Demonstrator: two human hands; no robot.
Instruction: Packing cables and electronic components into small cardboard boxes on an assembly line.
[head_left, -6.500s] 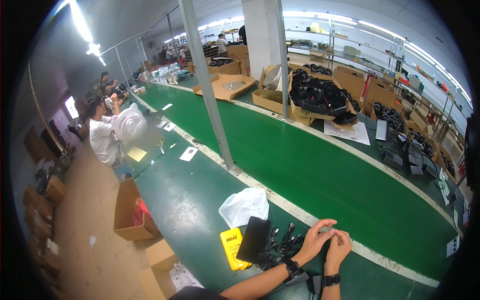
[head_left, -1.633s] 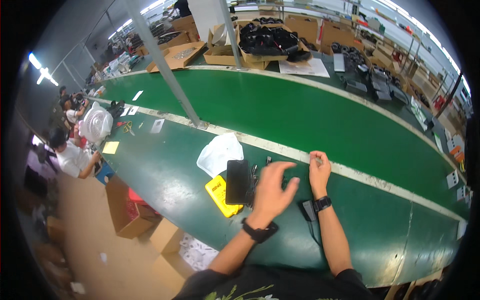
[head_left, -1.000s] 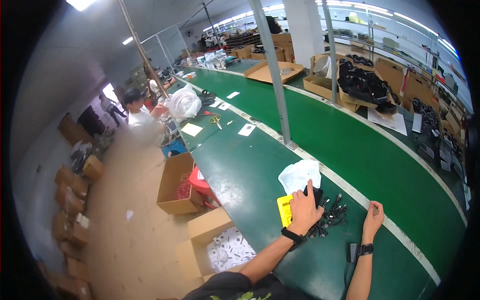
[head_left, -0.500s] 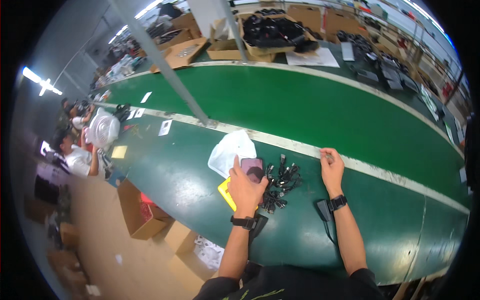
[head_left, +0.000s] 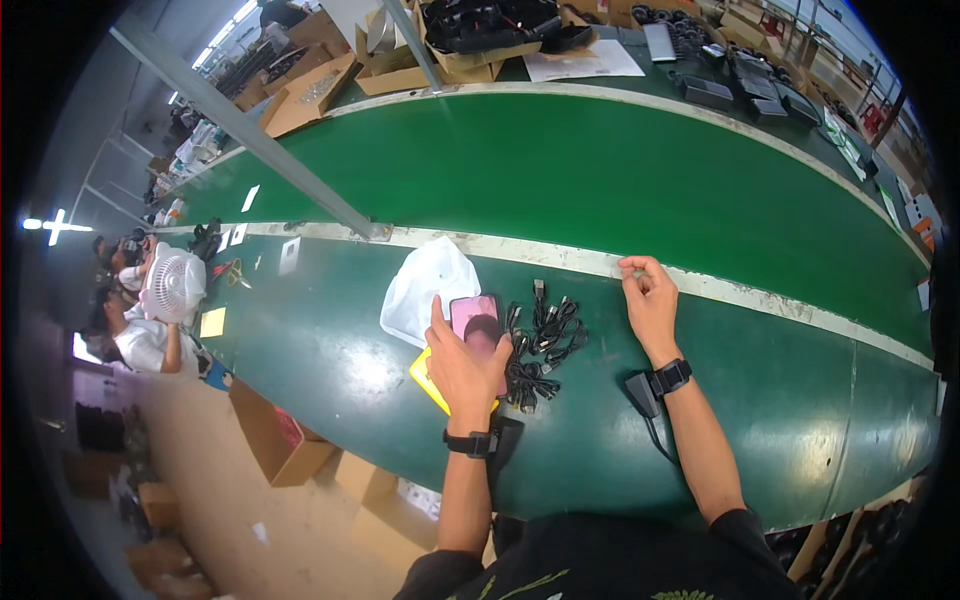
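My left hand lies over a phone with a pinkish screen, its index finger stretched along one side and its thumb spread to the other. Its other fingers are mostly hidden. Under and beside that hand shows a yellow flat item. A white plastic bag lies just beyond. Several bundled black cables sit right of the phone. My right hand, loosely curled with thumb and fingers apart, rests near the pale strip along the bench and shows nothing in it.
A green bench carries everything, with a green belt beyond a pale rail. A grey metal post rises at the left. Open cardboard boxes stand below left. A white fan is near other people.
The whole view has shifted, so the bench items appear further left and higher. Both hands keep about the same pose beside the same things.
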